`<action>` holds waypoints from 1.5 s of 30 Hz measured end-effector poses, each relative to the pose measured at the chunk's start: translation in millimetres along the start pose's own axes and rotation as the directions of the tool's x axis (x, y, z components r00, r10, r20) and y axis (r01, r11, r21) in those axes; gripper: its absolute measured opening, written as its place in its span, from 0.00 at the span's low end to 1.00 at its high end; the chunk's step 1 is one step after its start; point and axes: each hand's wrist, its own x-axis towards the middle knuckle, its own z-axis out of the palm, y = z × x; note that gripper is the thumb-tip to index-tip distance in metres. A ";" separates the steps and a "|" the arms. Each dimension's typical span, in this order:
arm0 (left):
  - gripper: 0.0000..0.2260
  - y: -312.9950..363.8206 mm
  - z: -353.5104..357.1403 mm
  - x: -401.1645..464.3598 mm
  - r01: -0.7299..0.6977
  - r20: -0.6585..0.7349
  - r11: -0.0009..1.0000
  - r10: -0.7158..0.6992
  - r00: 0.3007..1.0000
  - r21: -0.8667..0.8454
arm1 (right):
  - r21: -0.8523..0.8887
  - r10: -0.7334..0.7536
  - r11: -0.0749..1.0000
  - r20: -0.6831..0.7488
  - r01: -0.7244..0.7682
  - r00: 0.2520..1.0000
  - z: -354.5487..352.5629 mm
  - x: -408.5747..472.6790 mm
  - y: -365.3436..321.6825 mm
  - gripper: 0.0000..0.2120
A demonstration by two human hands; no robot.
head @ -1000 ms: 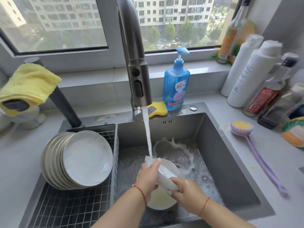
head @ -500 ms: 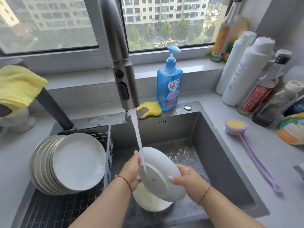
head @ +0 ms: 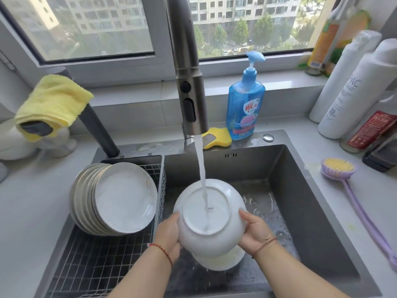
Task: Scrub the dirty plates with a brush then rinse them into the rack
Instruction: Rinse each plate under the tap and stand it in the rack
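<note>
While water from the faucet (head: 189, 82) runs down its underside, the plate (head: 209, 216) hangs over the sink (head: 300, 190), each grip curled on its rim: left hand (head: 168, 235) at 9 o'clock, right hand (head: 255, 231) at 3. Wet glazed ceramic is likely slick, stiff and breakable, so opposite rim edges suit it. Half a second ago it tilted edge-on; now its base faces up. The rack (head: 96, 254) holds clean plates (head: 116, 196) at 9 o'clock.

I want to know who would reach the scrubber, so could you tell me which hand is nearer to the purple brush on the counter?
The right hand, gripping the plate on the side toward the purple brush; the left hand grips the far side.
</note>
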 end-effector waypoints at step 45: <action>0.21 2.6 -12.5 -51.8 -0.151 0.355 0.985 0.172 0.919 -0.086 | -0.801 0.009 -0.500 0.374 0.328 0.927 88.5 -5.5 53.7 0.25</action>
